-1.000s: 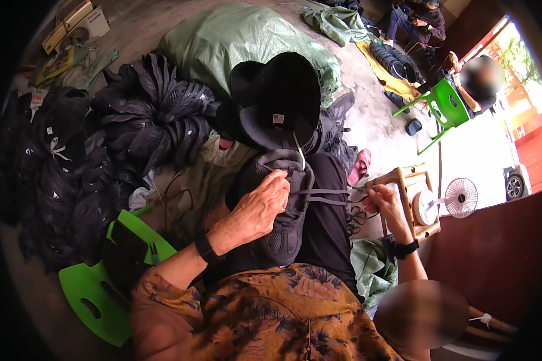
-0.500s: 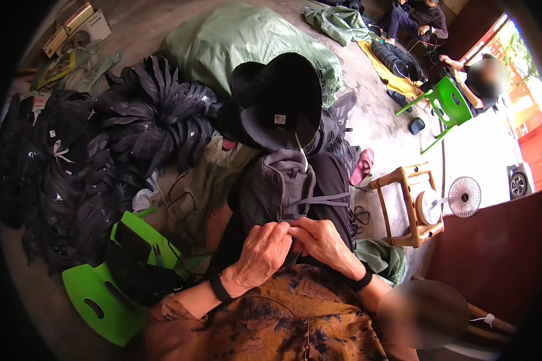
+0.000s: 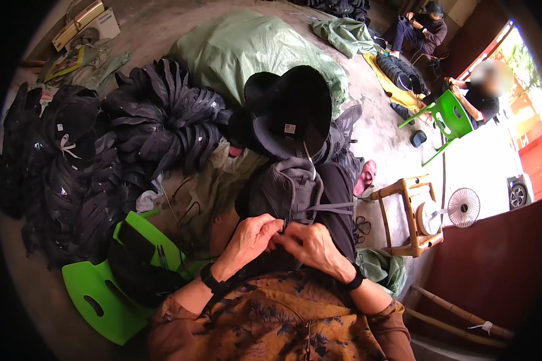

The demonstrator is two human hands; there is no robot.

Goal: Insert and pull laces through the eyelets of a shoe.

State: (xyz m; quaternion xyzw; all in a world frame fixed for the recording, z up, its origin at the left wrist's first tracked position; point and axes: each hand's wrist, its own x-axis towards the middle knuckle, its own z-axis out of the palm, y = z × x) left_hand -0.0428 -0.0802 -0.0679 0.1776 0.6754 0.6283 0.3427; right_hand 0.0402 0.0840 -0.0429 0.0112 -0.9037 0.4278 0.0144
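A grey shoe upper with a padded collar and flat grey laces lies across my dark-trousered lap. At its near end my left hand and my right hand meet with bent, pinching fingers. Whatever is between the fingertips is too small or hidden to make out. Just beyond the grey upper stands a black piece with a wide flared opening, a small white label inside and a pale cord hanging toward the upper.
Heaps of black pieces fill the left floor. A big pale-green sack lies ahead, a green chair at near left. To the right stand a bamboo stool and a small fan. Two people sit farther off.
My fingertips have drawn slightly apart and shifted a little left. The whole view has tilted slightly, and the grey upper sits slightly lower in it.
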